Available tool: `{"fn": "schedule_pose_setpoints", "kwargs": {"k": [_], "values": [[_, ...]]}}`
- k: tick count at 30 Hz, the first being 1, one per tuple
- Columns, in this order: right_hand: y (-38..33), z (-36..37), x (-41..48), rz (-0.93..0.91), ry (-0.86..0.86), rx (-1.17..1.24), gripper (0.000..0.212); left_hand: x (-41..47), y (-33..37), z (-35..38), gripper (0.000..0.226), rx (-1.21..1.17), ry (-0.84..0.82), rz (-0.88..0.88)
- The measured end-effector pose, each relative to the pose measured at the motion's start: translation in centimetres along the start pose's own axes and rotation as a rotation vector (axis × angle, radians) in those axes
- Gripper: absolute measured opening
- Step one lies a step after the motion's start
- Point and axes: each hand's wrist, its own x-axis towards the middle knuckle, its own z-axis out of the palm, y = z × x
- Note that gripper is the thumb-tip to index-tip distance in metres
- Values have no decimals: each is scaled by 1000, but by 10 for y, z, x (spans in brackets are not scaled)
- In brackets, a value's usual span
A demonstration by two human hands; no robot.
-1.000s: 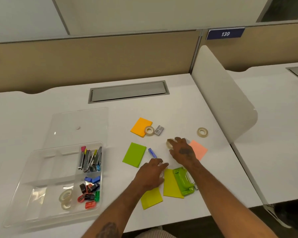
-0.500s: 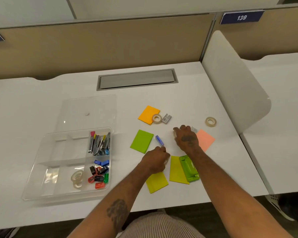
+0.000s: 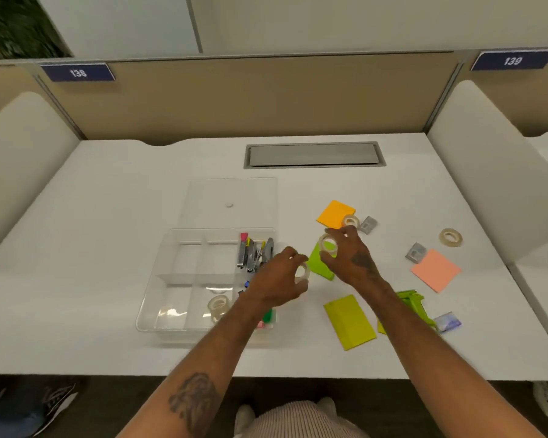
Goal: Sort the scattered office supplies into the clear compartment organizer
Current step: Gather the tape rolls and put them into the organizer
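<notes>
Holding one tape roll in each hand above the white desk (image 3: 108, 216). My left hand (image 3: 279, 279) curls round a clear tape roll (image 3: 302, 272) over the right edge of the clear organizer (image 3: 178, 311). My right hand (image 3: 350, 257) pinches a second tape roll (image 3: 328, 245) between thumb and fingers, above the green pad (image 3: 321, 268).

Organizer: staplers (image 3: 255, 252) in the far right compartment, stored tape rolls (image 3: 217, 306) in a near middle one.

Loose on the desk: a third roll (image 3: 350, 221) on the orange pad (image 3: 331, 214); a fourth roll (image 3: 450, 237) far right, near the pink pad (image 3: 435, 270).
</notes>
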Motion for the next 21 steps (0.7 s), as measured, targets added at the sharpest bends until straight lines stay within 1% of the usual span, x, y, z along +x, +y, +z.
{"fn": "schedule_pose_setpoints", "kwargs": {"k": [5, 10, 14, 21], "values": [[-77, 47, -24, -53, -101, 71, 59, -67, -71, -38, 52, -78, 67, -99], [-143, 98, -50, -121, -208, 87, 63, -114, -128, -60, 55, -66, 99, -165], [-170, 122, -65, -177, -252, 5, 66, -132, -150, -70, 60, -70, 90, -174], [-188, 138, -75, -135, -262, -75, 70, -144, -167, -73, 60, -87, 100, -156]]}}
